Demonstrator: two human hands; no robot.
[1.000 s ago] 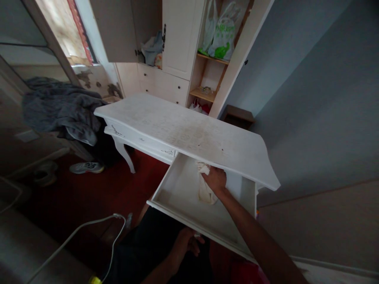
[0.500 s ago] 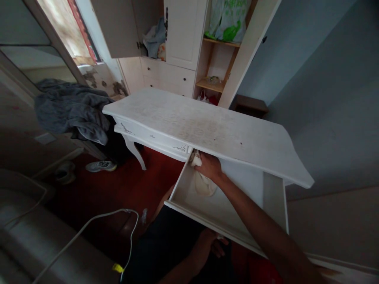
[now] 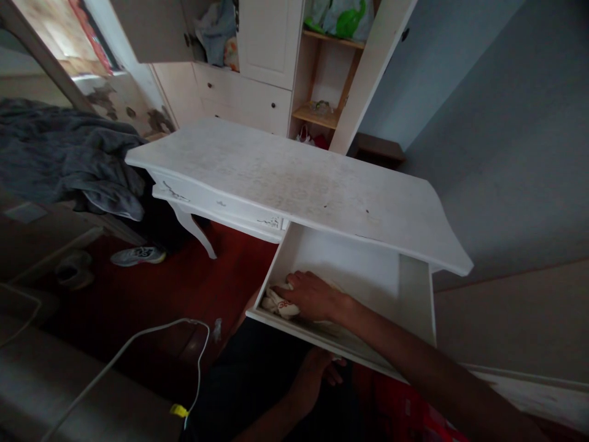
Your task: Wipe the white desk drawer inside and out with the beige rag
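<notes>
My right hand [image 3: 310, 296] is closed on a cream cloth [image 3: 281, 306] with red lettering. It presses the cloth into the front left corner of a pulled-out white drawer [image 3: 363, 252]. The drawer belongs to a white desk [image 3: 285, 166] whose top carries brownish stains. Below the drawer's front panel, my left hand [image 3: 319, 371] has its fingers curled around a small pale knob [image 3: 337, 358] on that panel. Shadow hides part of these fingers.
A grey cloth heap [image 3: 69, 159] lies left of the desk. A sneaker [image 3: 138, 255] rests on the red floor, and a white cable [image 3: 138, 336] runs at lower left. Behind the desk stands a white wardrobe [image 3: 267, 43] with open doors. A red item [image 3: 400, 405] sits at lower right.
My right hand has moved the cloth from the drawer's back left corner forward to its front left corner. My left hand stays at the drawer front. The camera view has shifted a little.
</notes>
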